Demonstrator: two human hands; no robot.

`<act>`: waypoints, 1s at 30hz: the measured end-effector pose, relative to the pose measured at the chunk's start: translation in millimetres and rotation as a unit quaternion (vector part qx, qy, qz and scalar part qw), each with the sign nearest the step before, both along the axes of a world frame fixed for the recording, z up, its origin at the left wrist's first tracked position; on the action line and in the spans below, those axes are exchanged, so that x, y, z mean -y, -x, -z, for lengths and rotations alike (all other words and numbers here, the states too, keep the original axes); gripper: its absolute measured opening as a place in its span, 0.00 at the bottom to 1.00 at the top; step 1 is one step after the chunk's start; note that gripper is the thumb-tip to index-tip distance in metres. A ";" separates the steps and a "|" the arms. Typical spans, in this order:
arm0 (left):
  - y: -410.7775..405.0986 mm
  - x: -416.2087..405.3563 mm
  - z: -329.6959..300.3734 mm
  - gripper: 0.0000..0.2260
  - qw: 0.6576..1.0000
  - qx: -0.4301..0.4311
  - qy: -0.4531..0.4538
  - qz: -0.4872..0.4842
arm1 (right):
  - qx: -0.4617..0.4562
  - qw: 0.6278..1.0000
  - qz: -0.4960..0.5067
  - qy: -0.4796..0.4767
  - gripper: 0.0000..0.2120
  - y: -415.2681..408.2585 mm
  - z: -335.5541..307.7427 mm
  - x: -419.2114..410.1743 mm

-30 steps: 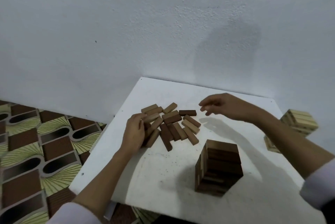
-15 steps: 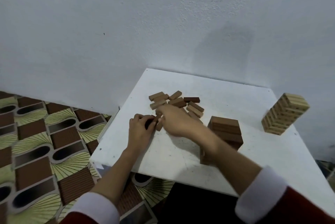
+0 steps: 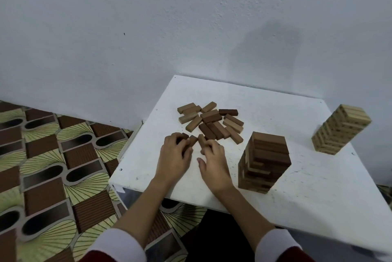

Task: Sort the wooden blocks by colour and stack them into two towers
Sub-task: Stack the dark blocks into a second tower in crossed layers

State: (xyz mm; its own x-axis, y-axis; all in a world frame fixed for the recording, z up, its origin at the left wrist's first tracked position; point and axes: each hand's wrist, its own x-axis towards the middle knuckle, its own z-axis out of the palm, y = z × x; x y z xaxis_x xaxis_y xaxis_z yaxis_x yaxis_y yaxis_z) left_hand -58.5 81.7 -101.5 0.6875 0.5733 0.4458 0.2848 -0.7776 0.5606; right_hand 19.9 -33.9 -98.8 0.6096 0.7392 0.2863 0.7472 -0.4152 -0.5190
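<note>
Both hands gather brown blocks at the pile's near edge.
Left hand [image 3: 175, 155] curls round two blocks [image 3: 189, 139]; right hand [image 3: 213, 161] pinches one block [image 3: 201, 140]. One brown tower [image 3: 265, 161] stands just right, one pale tower [image 3: 340, 132] well apart, on the white table [image 3: 297, 187].

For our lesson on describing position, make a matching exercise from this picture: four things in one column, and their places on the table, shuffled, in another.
Things
1. dark tower
2. pale tower
3. loose blocks
4. left hand

Places
A. far right edge of the table
B. near the table's left front edge
C. centre, right of both hands
D. beyond the hands, towards the wall

Pairs: 1-C, 2-A, 3-D, 4-B
</note>
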 end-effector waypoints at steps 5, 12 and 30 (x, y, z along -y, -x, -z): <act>-2.5 5.3 -2.6 0.09 1.000 -0.005 -0.021 -0.020 | -0.056 0.995 0.028 -0.082 0.04 1.6 2.3 0.9; 4.3 3.8 -3.0 0.14 0.990 0.012 0.128 0.052 | -0.061 0.995 0.005 -0.080 0.05 3.0 0.0 7.3; 11.4 -22.0 -12.5 0.21 0.940 -0.091 0.248 0.217 | -0.212 0.974 -0.071 -0.039 0.38 -0.8 -10.6 17.9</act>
